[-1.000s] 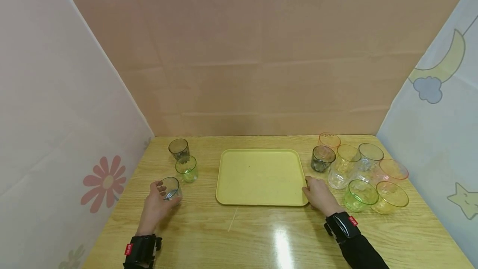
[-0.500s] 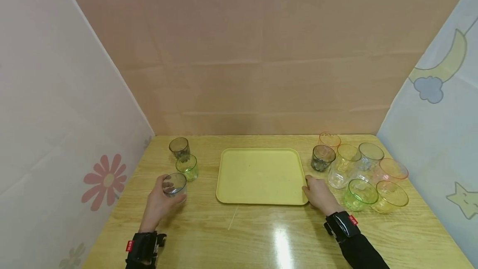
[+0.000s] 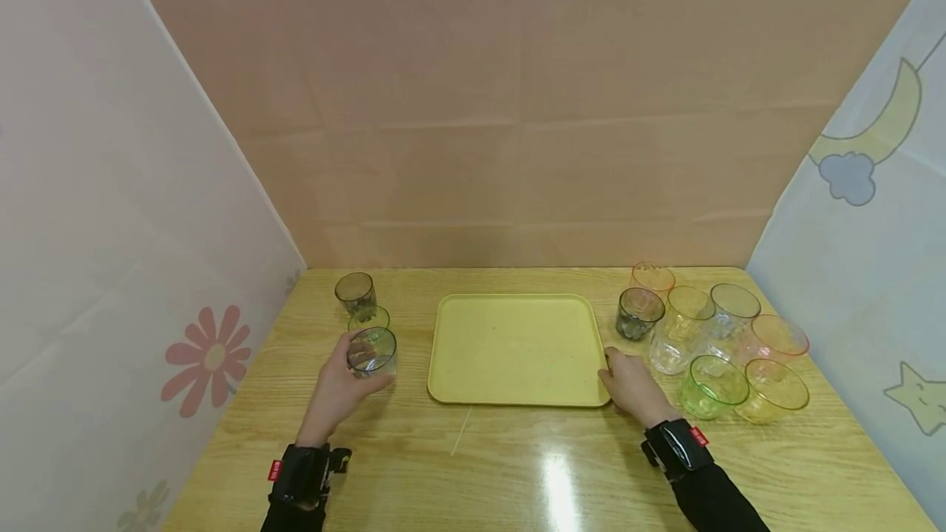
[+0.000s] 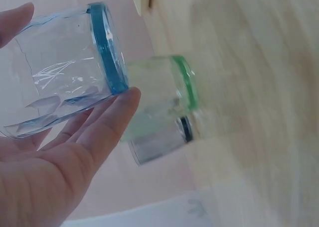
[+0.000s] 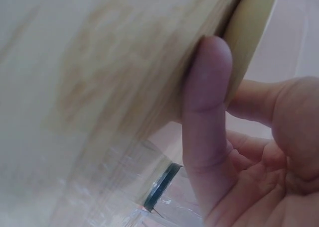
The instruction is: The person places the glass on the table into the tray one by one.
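Because the blue-rimmed glass [image 3: 372, 352] rides just above the green glass [image 3: 367, 319] at its 12 o'clock, a low carry could clip that rim and tip it.
Left hand [image 3: 336, 390] curls around the glass, lifted off the table [image 3: 517, 466]; right hand [image 3: 634, 388], thumb [image 5: 207, 112] pressed, grips the yellow tray [image 3: 515, 347] at its 4 o'clock corner.
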Action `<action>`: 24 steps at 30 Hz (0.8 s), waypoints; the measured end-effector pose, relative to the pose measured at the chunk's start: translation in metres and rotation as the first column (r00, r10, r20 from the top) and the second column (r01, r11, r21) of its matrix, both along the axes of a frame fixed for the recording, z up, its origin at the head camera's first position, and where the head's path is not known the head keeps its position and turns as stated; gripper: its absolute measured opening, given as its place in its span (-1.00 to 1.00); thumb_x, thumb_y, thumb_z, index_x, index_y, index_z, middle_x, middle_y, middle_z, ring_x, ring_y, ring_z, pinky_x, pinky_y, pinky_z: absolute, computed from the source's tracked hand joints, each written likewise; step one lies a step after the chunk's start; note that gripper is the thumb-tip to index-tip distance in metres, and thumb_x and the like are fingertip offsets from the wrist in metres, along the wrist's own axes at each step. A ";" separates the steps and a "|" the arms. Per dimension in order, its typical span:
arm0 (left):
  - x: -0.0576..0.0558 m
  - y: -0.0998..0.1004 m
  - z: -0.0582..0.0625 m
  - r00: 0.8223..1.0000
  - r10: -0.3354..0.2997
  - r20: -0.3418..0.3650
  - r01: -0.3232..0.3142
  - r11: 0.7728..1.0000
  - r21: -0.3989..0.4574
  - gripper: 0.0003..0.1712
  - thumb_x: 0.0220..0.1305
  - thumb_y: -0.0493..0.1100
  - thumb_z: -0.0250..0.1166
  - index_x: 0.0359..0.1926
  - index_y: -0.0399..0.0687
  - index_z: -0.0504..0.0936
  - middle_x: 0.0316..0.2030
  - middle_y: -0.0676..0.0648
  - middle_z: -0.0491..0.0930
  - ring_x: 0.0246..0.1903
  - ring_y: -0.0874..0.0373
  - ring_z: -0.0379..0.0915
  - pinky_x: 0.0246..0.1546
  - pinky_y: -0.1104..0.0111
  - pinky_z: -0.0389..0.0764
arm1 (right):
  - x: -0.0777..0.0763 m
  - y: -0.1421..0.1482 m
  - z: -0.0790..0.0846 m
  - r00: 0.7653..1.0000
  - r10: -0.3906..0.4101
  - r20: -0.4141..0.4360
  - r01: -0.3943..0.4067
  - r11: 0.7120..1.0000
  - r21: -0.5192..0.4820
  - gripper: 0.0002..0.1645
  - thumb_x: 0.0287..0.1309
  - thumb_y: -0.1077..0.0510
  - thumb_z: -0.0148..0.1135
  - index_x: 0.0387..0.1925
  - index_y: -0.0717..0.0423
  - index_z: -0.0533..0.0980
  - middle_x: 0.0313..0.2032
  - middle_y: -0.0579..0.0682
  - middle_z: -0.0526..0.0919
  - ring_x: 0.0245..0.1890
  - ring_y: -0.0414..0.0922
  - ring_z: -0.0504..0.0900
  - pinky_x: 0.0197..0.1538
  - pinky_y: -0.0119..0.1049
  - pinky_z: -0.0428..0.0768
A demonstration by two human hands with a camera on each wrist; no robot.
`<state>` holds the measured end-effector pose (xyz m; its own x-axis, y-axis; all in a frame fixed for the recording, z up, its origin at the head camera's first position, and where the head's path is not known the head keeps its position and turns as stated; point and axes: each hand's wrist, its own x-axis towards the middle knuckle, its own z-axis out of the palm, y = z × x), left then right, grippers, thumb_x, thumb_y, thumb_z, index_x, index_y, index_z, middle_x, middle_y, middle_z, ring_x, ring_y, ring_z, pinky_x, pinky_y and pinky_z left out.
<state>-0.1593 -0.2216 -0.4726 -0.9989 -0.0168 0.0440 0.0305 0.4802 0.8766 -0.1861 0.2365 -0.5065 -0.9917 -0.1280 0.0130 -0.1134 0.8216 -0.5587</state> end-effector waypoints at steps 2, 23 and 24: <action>-0.004 0.006 0.001 1.000 -0.016 0.000 0.016 1.000 0.011 0.01 -0.01 -0.10 0.55 0.40 0.00 0.19 0.17 -0.24 0.47 0.18 -0.12 0.43 0.04 0.07 0.57 | 0.000 0.000 0.000 1.000 0.002 0.002 -0.002 1.000 0.003 -0.77 0.25 0.33 0.09 -0.10 0.41 0.44 -0.64 -0.02 0.47 -0.87 -0.27 0.39 -0.76 -0.38 0.39; -0.042 0.061 0.004 0.993 -0.101 -0.059 0.104 0.993 0.049 -0.01 0.06 -0.10 0.51 0.42 -0.11 0.15 0.25 -0.25 0.42 0.24 -0.15 0.38 0.11 0.01 0.51 | 0.000 0.000 -0.002 0.998 -0.013 0.063 0.014 1.000 -0.011 -0.63 0.28 0.33 0.05 0.06 0.50 0.35 -0.32 0.38 0.61 -0.83 -0.19 0.46 -0.75 -0.34 0.45; -0.044 0.064 0.005 0.992 -0.102 -0.068 0.105 0.994 0.042 -0.01 0.05 -0.10 0.51 0.41 -0.15 0.15 0.24 -0.28 0.43 0.21 -0.17 0.40 0.08 0.00 0.53 | 0.000 0.000 -0.002 0.998 -0.012 0.062 0.012 1.000 -0.007 -0.62 0.28 0.33 0.05 0.06 0.51 0.34 -0.30 0.41 0.60 -0.83 -0.19 0.46 -0.75 -0.34 0.45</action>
<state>-0.2032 -0.1580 -0.4678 -0.9903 0.0834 0.1111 0.1364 0.4310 0.8920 -0.1859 0.2362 -0.5088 -0.9920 -0.1163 -0.0480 -0.0684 0.8184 -0.5705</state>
